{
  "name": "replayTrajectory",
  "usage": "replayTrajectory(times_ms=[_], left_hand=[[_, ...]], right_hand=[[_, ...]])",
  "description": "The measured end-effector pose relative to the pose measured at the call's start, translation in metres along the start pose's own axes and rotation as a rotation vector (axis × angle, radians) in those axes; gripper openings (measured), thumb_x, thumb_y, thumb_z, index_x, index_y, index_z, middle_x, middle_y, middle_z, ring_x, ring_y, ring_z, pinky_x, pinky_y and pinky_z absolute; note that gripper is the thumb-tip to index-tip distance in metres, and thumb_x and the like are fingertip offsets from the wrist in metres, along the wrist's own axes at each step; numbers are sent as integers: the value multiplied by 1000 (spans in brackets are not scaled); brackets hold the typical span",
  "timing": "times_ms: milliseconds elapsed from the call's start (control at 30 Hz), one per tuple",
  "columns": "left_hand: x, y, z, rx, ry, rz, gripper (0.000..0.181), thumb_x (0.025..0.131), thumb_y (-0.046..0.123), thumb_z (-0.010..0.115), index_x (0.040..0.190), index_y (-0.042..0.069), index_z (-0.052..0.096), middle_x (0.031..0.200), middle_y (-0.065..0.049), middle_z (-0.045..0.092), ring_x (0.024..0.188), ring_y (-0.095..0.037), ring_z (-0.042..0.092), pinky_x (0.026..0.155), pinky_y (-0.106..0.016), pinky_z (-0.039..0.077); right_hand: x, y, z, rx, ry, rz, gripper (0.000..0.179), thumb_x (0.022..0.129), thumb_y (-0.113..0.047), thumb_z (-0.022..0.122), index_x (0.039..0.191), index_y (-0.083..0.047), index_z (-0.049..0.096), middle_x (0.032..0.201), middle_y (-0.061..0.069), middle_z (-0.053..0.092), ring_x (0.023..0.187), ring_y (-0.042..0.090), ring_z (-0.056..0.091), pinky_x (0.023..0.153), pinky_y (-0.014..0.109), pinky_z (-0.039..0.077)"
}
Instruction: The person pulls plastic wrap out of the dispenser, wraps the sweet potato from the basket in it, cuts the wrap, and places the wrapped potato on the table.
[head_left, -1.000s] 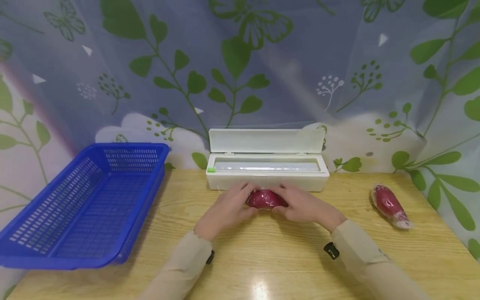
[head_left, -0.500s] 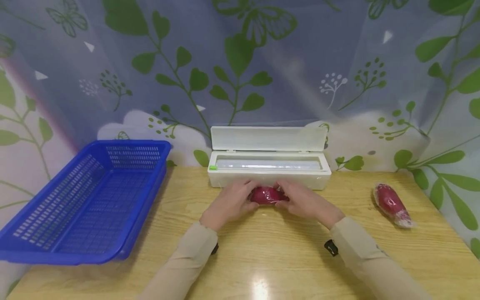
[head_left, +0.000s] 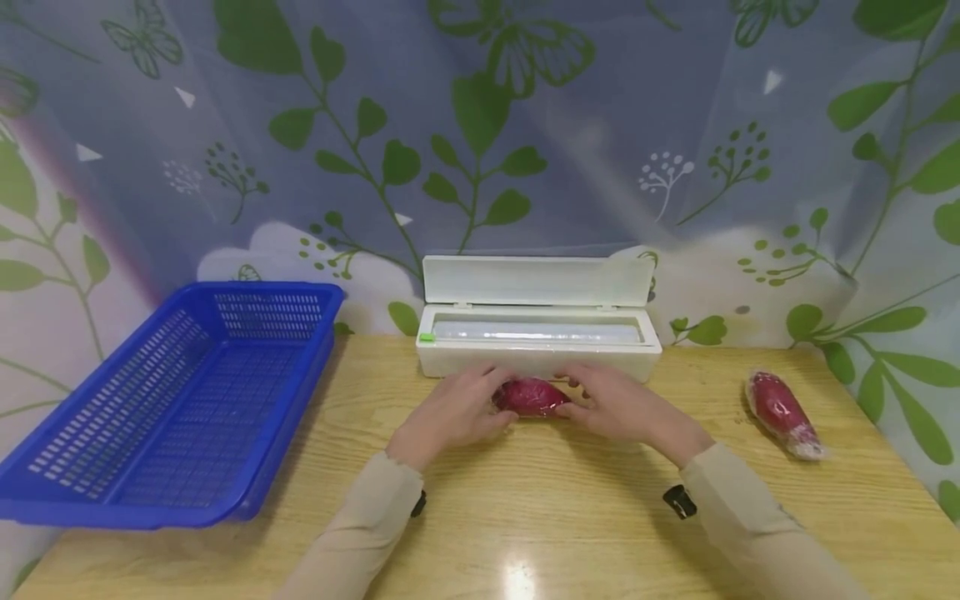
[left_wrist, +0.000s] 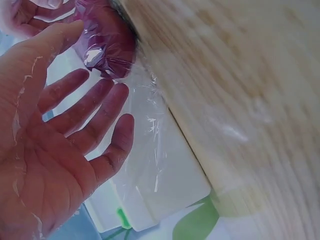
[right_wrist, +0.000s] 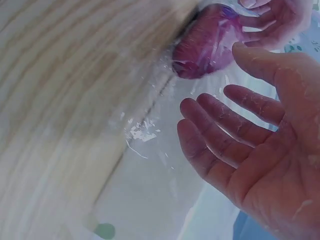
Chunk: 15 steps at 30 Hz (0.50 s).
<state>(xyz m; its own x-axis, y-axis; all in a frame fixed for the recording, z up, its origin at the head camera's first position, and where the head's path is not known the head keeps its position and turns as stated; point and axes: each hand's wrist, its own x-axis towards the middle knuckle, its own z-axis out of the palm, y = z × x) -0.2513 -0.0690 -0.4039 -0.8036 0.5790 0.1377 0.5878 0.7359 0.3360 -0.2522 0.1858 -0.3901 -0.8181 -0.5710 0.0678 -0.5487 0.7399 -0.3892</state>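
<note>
An oblong purple-red vegetable [head_left: 531, 397], like a sweet potato, lies wrapped in clear cling film in front of the white film dispenser [head_left: 536, 358]. Around its left end is my left hand [head_left: 459, 408], fingers loosely bent and spread, thumb tip at the vegetable [left_wrist: 107, 42]. My right hand [head_left: 611, 404] is by the right end, its fingers relaxed and apart, thumb on the near side. Loose film [right_wrist: 142, 132] spreads out beyond the vegetable in the right wrist view. Both palms show bare in the wrist views, with nothing gripped in them.
The dispenser's lid [head_left: 536, 281] is raised, showing a film roll [head_left: 536, 332] inside. A blue plastic basket [head_left: 288, 400] stands at the left of the wooden table [head_left: 480, 517]. Another film-wrapped purple-red vegetable [head_left: 782, 408] lies at the right. A leaf-print curtain [head_left: 600, 167] hangs behind.
The right hand has drawn slightly away to the right and its fingers have spread, uncovering more of the vegetable. The left hand stays at the left end, shifted a little left.
</note>
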Motion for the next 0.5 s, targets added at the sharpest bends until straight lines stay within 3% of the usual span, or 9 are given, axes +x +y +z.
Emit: replayTrajectory(times_ms=[133, 300, 367, 500], left_hand=[[-7, -4, -9, -111, 24, -77, 50, 97, 37, 69, 142, 17, 57, 138, -4, 62, 117, -22, 66, 97, -42, 57], [-12, -30, -30, -205, 245, -211, 50, 95, 33, 71, 140, 15, 58, 142, -11, 57, 131, -34, 56, 106, -55, 49], [-12, -44, -38, -208, 296, -258, 53, 92, 32, 73, 140, 13, 58, 146, -15, 53, 136, -39, 50, 111, -59, 43], [-12, -64, -45, -236, 231, -325, 63, 91, 37, 75, 145, 14, 53, 157, -22, 39, 144, -47, 38, 115, -67, 35]], right_hand=[[-3, -1, -5, -29, 14, -11, 38, 96, -22, 70, 130, -4, 64, 126, 16, 70, 106, 30, 69, 89, 47, 60], [-1, -4, -12, -49, 96, -60, 32, 98, -19, 67, 124, -2, 67, 118, 14, 72, 99, 28, 71, 86, 44, 60], [3, -6, -14, -47, 135, -72, 29, 98, -19, 67, 122, -3, 69, 114, 12, 73, 99, 28, 71, 87, 45, 60], [17, -13, -16, -28, 174, -109, 26, 99, -20, 65, 119, -4, 71, 112, 11, 73, 102, 28, 70, 91, 46, 58]])
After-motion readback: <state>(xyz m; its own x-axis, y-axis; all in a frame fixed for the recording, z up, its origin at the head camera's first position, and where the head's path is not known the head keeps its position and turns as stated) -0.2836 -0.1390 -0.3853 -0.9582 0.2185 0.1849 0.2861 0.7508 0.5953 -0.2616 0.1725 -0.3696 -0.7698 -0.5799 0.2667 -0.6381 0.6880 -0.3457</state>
